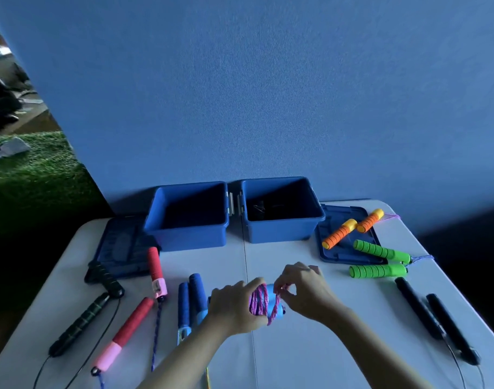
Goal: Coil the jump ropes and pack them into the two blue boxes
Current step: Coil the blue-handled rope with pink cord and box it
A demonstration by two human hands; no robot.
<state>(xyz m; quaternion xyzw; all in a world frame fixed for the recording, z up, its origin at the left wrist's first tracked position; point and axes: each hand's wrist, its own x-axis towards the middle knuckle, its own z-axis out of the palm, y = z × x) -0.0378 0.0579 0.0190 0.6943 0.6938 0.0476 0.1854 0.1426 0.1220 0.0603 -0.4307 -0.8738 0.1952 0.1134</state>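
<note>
Pink cord (259,303) is being wound round light-blue handles (274,301) above the surface (296,346) — left hand (234,307) gripping the bundle, right hand (302,290) fingers pinching the loose end. Next, I'd guess, tucking it — then into a blue box (189,237).

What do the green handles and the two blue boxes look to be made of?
Green handles: probably soft foam, matte with ribbed grooves round them. Blue boxes: apparently hard moulded plastic, smooth with a slight sheen, thin rims and pale latches. Neither can be confirmed by look alone.
</note>
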